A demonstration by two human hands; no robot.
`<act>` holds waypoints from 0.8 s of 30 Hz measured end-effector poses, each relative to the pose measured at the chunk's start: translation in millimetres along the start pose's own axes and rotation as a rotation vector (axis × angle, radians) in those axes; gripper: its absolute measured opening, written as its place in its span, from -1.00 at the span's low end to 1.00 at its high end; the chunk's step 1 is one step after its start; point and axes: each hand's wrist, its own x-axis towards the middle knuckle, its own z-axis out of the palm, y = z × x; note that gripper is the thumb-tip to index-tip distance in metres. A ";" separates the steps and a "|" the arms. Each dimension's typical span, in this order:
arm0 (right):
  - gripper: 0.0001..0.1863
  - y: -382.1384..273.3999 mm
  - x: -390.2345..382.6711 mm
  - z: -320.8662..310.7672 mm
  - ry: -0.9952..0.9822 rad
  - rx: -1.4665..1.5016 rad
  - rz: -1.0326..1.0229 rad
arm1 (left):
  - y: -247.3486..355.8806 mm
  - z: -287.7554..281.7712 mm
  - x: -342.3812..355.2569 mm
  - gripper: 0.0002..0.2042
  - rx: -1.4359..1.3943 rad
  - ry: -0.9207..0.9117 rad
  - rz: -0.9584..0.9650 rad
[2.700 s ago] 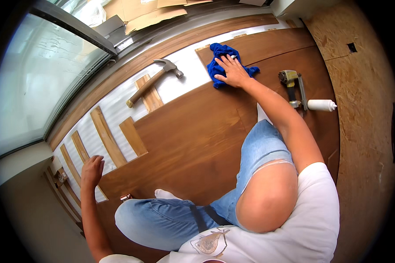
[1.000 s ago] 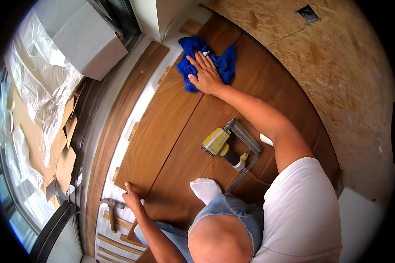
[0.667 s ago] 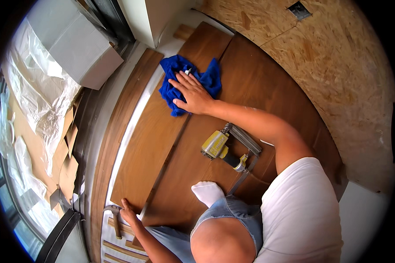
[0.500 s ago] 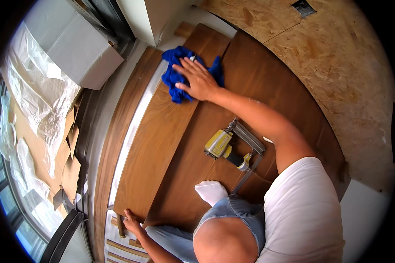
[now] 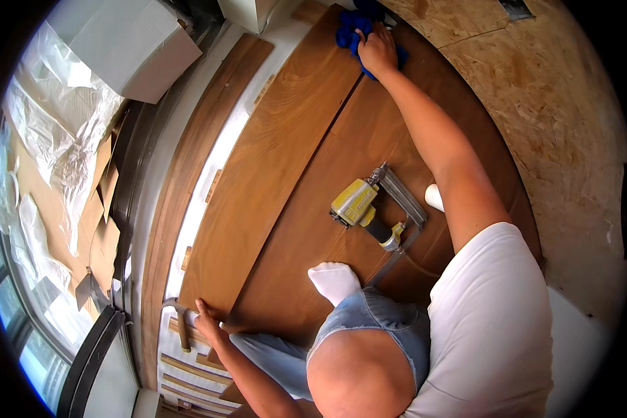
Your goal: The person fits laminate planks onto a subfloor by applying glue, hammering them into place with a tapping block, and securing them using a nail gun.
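A long brown wooden plank [image 5: 258, 181] lies along the edge of fitted wooden floorboards [image 5: 306, 244]. My left hand [image 5: 206, 322] grips the plank's near end, one finger on top and the others partly hidden. Right beside that hand lies a hammer [image 5: 183, 333]. Stretched far forward, my right hand [image 5: 377, 52] presses a crumpled blue cloth [image 5: 355, 31] onto the wood at the far end. A yellow and grey nail gun [image 5: 359, 203] rests on the boards in front of me.
A white cylindrical object [image 5: 434, 197] sits by my right arm. Left of the plank are a narrow wooden strip [image 5: 188, 188], a white gap with small wood blocks, a grey box [image 5: 129, 52] and cardboard with plastic sheeting [image 5: 59, 167]. Chipboard [image 5: 543, 118] covers the far right.
My right hand has slid the cloth away to the plank's far end and rightward. The plank has shifted off the hammer's head, and small wood blocks now show beside it.
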 end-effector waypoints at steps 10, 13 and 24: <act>-0.51 -123.7 -121.8 -109.7 -0.129 0.298 -0.064 | 5.9 2.7 -1.9 -0.30 0.064 0.024 -0.002; -0.55 -161.1 -152.4 -140.4 -0.269 0.450 -0.132 | 7.1 10.9 7.9 -0.34 0.047 -0.023 0.007; -0.80 -380.9 -353.9 -211.3 -0.599 0.868 -0.576 | 32.5 31.1 5.9 -0.45 -0.302 -0.142 -0.071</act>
